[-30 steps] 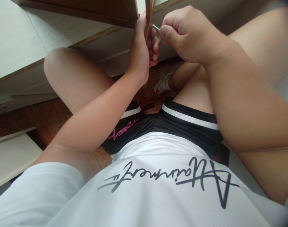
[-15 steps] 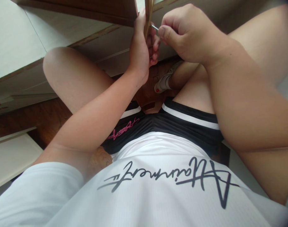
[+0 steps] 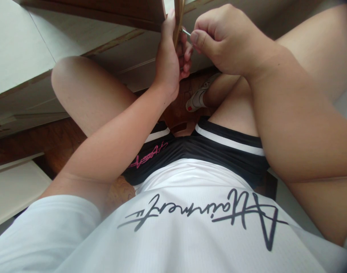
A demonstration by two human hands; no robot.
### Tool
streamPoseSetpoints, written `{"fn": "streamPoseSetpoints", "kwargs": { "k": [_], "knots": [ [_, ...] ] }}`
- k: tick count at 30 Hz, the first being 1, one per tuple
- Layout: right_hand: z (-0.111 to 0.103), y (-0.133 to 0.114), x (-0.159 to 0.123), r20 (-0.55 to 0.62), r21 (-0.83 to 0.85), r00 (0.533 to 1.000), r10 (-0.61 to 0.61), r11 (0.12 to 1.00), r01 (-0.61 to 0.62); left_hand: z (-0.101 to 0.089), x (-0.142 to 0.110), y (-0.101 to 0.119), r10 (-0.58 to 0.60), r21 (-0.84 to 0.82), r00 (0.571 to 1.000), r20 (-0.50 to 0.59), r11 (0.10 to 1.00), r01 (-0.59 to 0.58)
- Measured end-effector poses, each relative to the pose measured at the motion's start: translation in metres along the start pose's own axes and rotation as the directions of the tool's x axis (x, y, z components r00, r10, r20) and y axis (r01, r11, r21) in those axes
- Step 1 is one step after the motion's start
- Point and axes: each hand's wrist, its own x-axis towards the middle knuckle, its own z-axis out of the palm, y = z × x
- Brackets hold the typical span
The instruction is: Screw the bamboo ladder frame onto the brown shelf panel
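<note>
My left hand (image 3: 168,68) is closed around the lower end of a narrow wooden piece (image 3: 179,11), thumb on its left side and fingers curled behind it on the right. A dark brown wooden panel (image 3: 113,9) meets it at the left, by my thumb. In a fist, my right hand (image 3: 228,41) grips a thin metal-shafted tool (image 3: 186,32). Its tip points left and meets the right side of the wooden piece, just above my left fingers. Whatever handle the tool has is hidden inside my fist.
A pale tabletop (image 3: 16,45) with a worn edge lies at the upper left, above my bent knee (image 3: 73,76). My shoe (image 3: 194,101) rests below on the reddish-brown wood floor. A whitish flat piece (image 3: 19,185) is at the lower left.
Almost nothing differs. Both hands, the wooden piece and the tool stay in place, with only a very slight shift of my left hand.
</note>
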Motion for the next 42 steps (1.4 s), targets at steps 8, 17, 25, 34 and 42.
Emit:
{"fn": "streamPoseSetpoints", "kwargs": {
  "k": [8, 17, 25, 34, 42],
  "knots": [
    [-0.001, -0.0002, -0.0007, 0.001, -0.007, 1.0, 0.024, 1.0, -0.024, 0.0002, -0.0009, 0.0004, -0.033, -0.095, 0.999, 0.015, 0.995, 0.035],
    [-0.0029, -0.0064, -0.0022, 0.043, 0.091, 0.997, 0.067, 0.993, -0.071, -0.0031, 0.0006, -0.0011, 0.017, 0.036, 0.999, 0.033, 0.999, -0.019],
    [0.0008, -0.0019, -0.0019, 0.073, 0.299, 0.991, 0.109, 0.946, -0.126, -0.0037, 0.0029, -0.0025, 0.02, 0.039, 0.999, 0.039, 0.999, -0.022],
    [0.0043, -0.0026, -0.0003, -0.024, 0.456, 0.986, 0.163, 0.88, -0.134, -0.0053, 0.0009, -0.0018, 0.006, -0.05, 0.996, 0.084, 0.999, -0.002],
    [0.0012, 0.0002, -0.0018, -0.034, 0.162, 0.992, 0.12, 0.98, -0.113, 0.001, -0.0016, 0.0014, 0.01, 0.052, 1.0, -0.012, 0.999, -0.009]
  ]
}}
